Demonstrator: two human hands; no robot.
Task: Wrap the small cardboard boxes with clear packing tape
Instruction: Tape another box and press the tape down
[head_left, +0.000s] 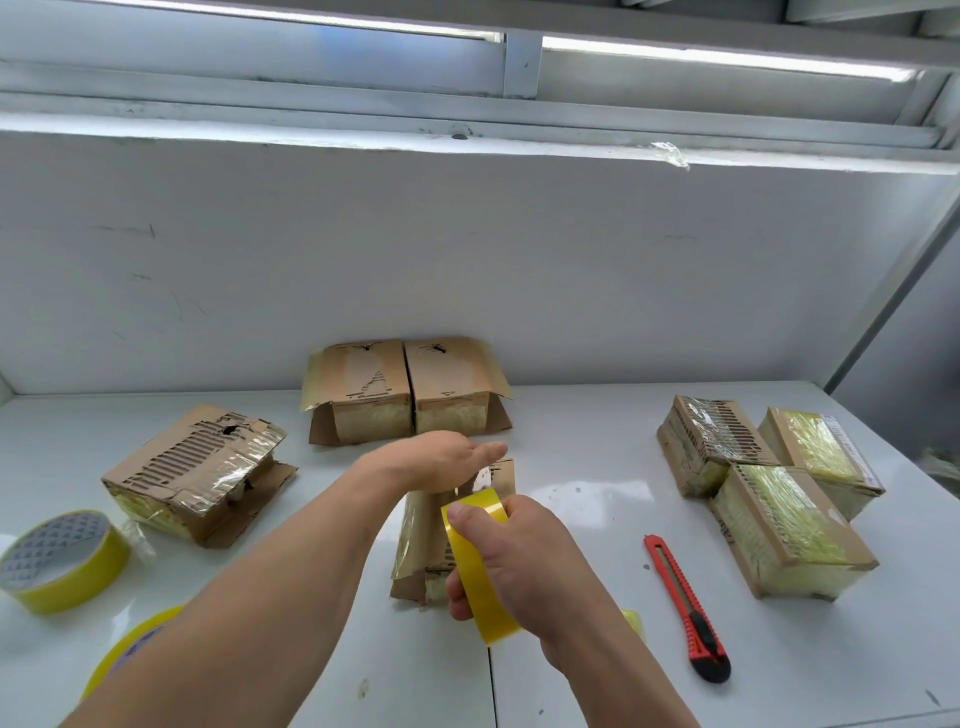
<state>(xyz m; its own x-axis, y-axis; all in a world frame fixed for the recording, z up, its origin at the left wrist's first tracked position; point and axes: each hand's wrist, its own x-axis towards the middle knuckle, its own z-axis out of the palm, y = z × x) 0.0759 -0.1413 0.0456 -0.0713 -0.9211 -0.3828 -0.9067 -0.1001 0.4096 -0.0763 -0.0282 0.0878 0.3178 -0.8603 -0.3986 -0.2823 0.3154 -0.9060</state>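
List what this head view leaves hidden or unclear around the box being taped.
- Box in the middle: its top and right side are covered by the left hand, the right hand and the tape roll.
- Left hand's fingertips: hidden behind that box, so their grip is unclear.
- Tape roll at the bottom left: mostly covered by the left forearm.
- Red knife: whether its blade is out is too small to tell.

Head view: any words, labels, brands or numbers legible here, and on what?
None can be read.
Tape roll core: repeated grey marks, too small.
Second roll: blue print, blurred and cut off.
Right-hand box: white label, text too small.
Back boxes: only torn marks.
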